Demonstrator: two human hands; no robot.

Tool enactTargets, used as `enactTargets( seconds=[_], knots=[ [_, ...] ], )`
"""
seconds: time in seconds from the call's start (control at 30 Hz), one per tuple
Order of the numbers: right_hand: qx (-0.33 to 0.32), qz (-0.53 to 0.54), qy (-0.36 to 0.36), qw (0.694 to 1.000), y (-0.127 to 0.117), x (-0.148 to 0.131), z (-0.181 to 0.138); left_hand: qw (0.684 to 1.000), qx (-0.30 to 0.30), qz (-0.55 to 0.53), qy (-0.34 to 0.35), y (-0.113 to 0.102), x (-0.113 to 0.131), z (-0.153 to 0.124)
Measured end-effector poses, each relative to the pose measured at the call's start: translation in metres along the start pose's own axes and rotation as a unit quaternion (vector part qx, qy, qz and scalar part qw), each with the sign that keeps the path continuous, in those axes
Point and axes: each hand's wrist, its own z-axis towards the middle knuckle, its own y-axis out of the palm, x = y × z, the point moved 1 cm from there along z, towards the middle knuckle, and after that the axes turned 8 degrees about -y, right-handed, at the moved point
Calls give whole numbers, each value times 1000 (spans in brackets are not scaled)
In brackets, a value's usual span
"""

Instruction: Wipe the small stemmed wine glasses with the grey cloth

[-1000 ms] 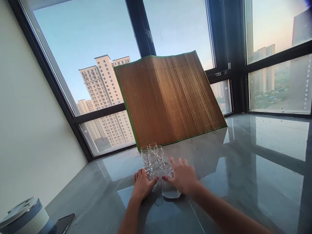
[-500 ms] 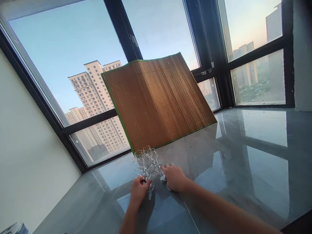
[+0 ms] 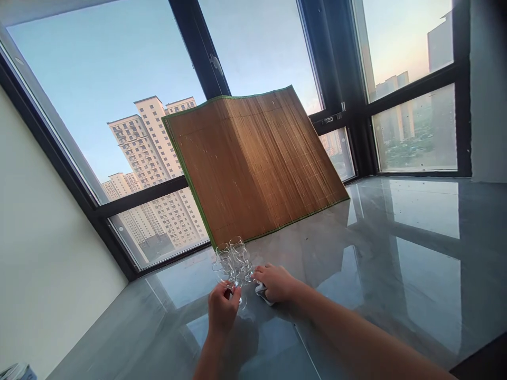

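Note:
Several small clear stemmed glasses [image 3: 231, 256] stand clustered on the glossy grey table [image 3: 380, 274]. My left hand [image 3: 222, 311] is closed around the stem of the nearest glass [image 3: 225, 274], at the front of the cluster. My right hand [image 3: 277, 282] lies just right of the glasses, its fingers curled over a small white cloth [image 3: 261, 290] pressed on the table.
A brown bamboo mat with a green edge [image 3: 253, 163] leans against the dark window frames behind the glasses. A white wall runs along the left. A cup lid [image 3: 16, 372] shows at the bottom left corner.
My left hand went from flat on the table to gripping the front glass. My right hand drew in and bunched the white cloth. The view shifted, hiding the phone and most of the cup.

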Motion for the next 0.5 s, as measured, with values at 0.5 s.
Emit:
enactTargets(
  seconds=[0.5],
  knots=[
    [104,-88,373,918,-20,33,-24,990,-87,-112,22,63,57,-8]
  ],
)
